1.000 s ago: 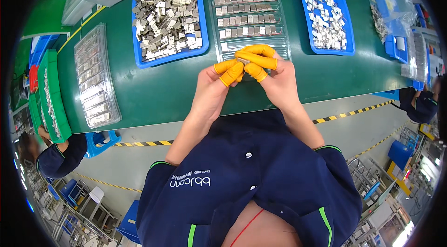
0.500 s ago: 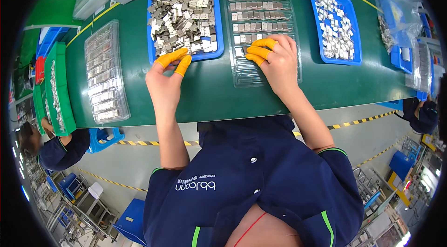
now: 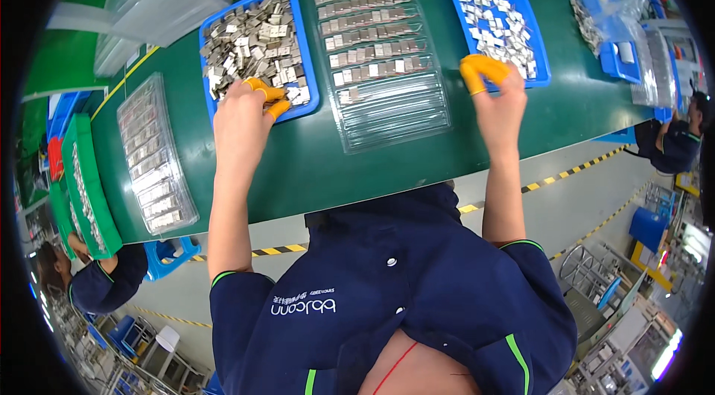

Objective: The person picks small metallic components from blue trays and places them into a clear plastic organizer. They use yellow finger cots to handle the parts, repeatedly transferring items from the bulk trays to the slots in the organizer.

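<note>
At upper centre-left of frame: left hand (image 3: 242,119) over the near rim of the left blue bin (image 3: 306,60), thumb and forefinger only slightly apart, yellow finger cots (image 3: 266,88) on the digits, tips against the pile of metal pieces (image 3: 249,45). Whether a piece is pinched: cannot tell. At upper right of centre: right hand (image 3: 500,108) at the near left corner of the right blue bin (image 3: 537,41), fingers curled downward; the gap between tips is partly hidden, no piece visible in it, hold cannot be told.

Change: one second ago both hands met in front of the clear tray (image 3: 395,123); half a second ago the right was at its near rows and the left at the bin rim. Now they stand well apart, one at each bin. Judged meaning: handling at the tray has paused, with both hands at the loose stock.

Tray, upper centre: filled rows at its far part, a short run of seated pieces (image 3: 354,95) at the left end of a nearer row, bare grooves below. White pieces (image 3: 491,15) lie loose in the right bin.

Further out: second clear tray (image 3: 186,186), left of frame; green bench (image 3: 287,164) beneath all.
</note>
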Motion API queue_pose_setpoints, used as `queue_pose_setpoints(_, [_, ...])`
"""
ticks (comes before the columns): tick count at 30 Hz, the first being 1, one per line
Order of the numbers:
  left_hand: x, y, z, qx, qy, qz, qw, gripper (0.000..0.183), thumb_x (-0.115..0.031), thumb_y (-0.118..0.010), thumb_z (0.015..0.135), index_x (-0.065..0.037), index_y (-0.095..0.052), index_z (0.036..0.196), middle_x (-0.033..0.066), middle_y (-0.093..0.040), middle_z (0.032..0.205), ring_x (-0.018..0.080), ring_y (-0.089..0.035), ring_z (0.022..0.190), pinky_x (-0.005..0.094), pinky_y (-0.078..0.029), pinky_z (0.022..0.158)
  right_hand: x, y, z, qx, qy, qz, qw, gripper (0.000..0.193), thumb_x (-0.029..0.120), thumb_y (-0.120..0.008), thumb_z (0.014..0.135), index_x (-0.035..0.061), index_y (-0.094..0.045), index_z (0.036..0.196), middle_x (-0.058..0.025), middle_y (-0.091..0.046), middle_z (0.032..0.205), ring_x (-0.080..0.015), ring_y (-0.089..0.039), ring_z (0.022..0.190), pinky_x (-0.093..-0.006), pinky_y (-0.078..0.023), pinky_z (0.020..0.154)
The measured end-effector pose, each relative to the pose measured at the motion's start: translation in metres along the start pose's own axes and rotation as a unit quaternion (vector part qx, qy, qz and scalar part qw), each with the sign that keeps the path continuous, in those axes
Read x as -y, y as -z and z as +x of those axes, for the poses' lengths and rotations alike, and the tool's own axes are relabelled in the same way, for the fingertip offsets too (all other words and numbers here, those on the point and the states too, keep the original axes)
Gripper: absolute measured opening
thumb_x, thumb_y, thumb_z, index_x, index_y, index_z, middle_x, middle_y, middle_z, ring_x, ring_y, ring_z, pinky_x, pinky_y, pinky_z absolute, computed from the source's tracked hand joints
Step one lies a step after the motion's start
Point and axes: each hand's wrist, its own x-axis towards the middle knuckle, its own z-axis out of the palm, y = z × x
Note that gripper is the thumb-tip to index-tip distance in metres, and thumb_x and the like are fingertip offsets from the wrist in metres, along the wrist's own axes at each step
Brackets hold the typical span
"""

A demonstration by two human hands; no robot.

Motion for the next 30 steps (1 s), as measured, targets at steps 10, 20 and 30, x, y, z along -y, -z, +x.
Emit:
queue_pose_setpoints(10, [-0.008,-0.007,0.002,-0.033,0.035,0.009,0.999,0.015,-0.008,-0.066,0.073,0.001,-0.064,0.086,0.0132,-0.062,0.084,0.0246,-0.06,0.08,0.0342,-0.049,0.066,-0.044,0.015,0.024,0.101,-0.099,-0.181,0.973,0.03,0.014,-0.071,0.072,0.0026,-0.066,0.1,-0.0161,-0.063,0.094,-0.0284,-0.06,0.082,-0.0347,-0.047,0.073])
queue_pose_setpoints(20, [-0.02,-0.024,-0.004,-0.035,0.21,-0.628,0.749,0.027,-0.002,-0.058,0.086,0.006,-0.058,0.111,0.0111,-0.065,0.093,0.0142,-0.062,0.08,0.0236,-0.05,0.076,-0.05,0.011,0.032,0.043,-0.201,-0.122,0.971,0.022,0.011,-0.069,0.071,0.0015,-0.067,0.091,-0.0135,-0.066,0.081,-0.0269,-0.063,0.069,-0.0354,-0.049,0.063])
queue_pose_setpoints(30, [-0.03,-0.035,-0.011,-0.005,0.197,-0.747,0.635,0.027,-0.002,-0.059,0.084,0.004,-0.058,0.11,0.0119,-0.063,0.1,0.0157,-0.061,0.088,0.0264,-0.048,0.081,-0.068,0.021,0.036,0.002,-0.226,-0.09,0.97,0.025,0.013,-0.069,0.073,0.0035,-0.068,0.096,-0.0134,-0.065,0.071,-0.0237,-0.062,0.06,-0.0327,-0.047,0.059])
